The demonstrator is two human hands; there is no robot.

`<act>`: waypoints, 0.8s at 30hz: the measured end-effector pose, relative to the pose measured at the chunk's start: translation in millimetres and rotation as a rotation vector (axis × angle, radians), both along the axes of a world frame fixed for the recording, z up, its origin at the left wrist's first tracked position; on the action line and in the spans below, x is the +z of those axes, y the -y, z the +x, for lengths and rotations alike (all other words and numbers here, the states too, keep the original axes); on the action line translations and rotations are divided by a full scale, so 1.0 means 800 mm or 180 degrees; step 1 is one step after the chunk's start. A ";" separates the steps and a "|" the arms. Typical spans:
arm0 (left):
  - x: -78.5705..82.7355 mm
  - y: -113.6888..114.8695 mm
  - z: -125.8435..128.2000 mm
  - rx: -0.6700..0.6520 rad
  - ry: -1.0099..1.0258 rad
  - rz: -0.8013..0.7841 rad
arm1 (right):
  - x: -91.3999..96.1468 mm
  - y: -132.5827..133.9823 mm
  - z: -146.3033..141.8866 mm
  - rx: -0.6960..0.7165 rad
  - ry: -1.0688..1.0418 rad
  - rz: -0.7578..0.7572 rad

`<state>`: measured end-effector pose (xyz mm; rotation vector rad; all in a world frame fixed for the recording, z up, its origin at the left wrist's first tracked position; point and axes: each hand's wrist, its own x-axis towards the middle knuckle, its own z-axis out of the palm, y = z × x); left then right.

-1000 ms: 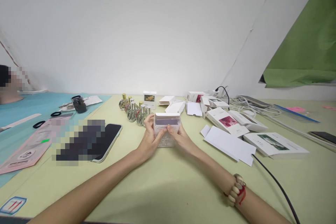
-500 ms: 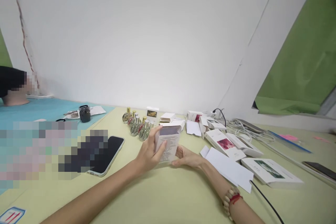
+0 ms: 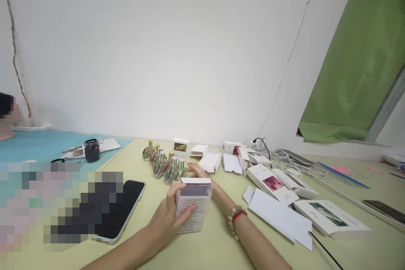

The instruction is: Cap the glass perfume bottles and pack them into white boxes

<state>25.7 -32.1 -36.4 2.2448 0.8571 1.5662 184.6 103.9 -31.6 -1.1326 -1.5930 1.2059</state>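
On my yellow-green tbl (image 3: 202, 255): phone (image 3: 131, 200) L, glass btls (image 3: 160, 169) mid-back, wht boxes (image 3: 268, 182) & flat wht card (image 3: 278, 216) R, cables (image 3: 311, 173) beyond; blue cover (image 3: 63, 140) far L w/ dark jar (image 3: 92, 151).

Pretty bright and even tbh, palest across the middle of the smooth white wall (image 3: 190, 59). Can't tell where from. Only faint, soft shadows on the pale yellow-green flat counter (image 3: 207, 255). Too soft to read the fine print on the white rectangular cardboard box (image 3: 196, 221). Stretched near the edges, blocky mosaic at left.
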 end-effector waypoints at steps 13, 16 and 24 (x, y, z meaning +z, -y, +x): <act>0.005 0.003 0.003 -0.0014 0.0506 -0.0713 | 0.045 0.003 0.010 0.0765 0.0661 -0.0366; 0.026 0.006 0.008 -0.0230 0.1316 -0.1786 | 0.072 0.017 0.005 0.0900 0.1038 0.0760; 0.039 0.000 -0.022 -0.2317 0.2370 -0.3619 | 0.092 0.024 -0.006 0.1443 0.1674 0.1865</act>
